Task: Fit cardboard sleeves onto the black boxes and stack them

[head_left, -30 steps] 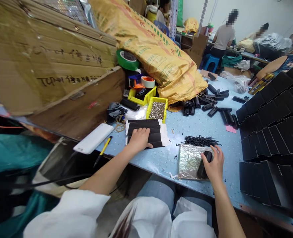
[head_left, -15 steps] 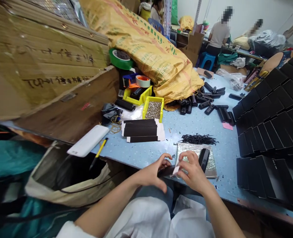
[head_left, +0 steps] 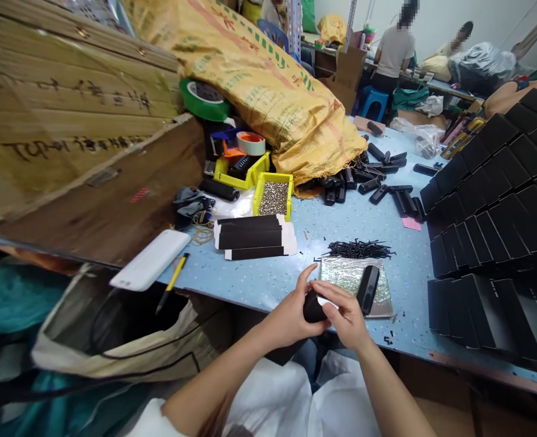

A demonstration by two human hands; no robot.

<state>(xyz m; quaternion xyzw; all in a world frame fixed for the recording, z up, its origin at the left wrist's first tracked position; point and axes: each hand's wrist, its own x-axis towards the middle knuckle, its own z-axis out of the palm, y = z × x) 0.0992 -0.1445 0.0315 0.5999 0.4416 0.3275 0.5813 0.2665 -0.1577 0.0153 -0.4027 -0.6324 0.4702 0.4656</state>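
Just over the table's front edge, my left hand (head_left: 289,318) is closed round a small black box (head_left: 312,308), its index finger raised. My right hand (head_left: 347,312) grips the same box from the other side, fingers on top and thumb at a white flap. The fingers cover much of the box. Right beside my right hand, a black handheld device with a grille (head_left: 369,290) lies on a silvery wrapped pad (head_left: 341,270). Behind the pad is a heap of thin black screws (head_left: 359,249). To the left lie flat black cartons with white flaps (head_left: 250,237).
Black boxes (head_left: 491,243) are stacked high on the right. Yellow bins (head_left: 290,206), one filled with small metal parts, stand behind the cartons. A yellow sack (head_left: 268,91) leans across the back left. A white phone-like slab (head_left: 150,261) and a yellow-black cutter (head_left: 172,282) lie at the front left.
My hands have come together round the black box, which now stands more upright between them. The left fingers have closed in on it. The camera view has shifted slightly.
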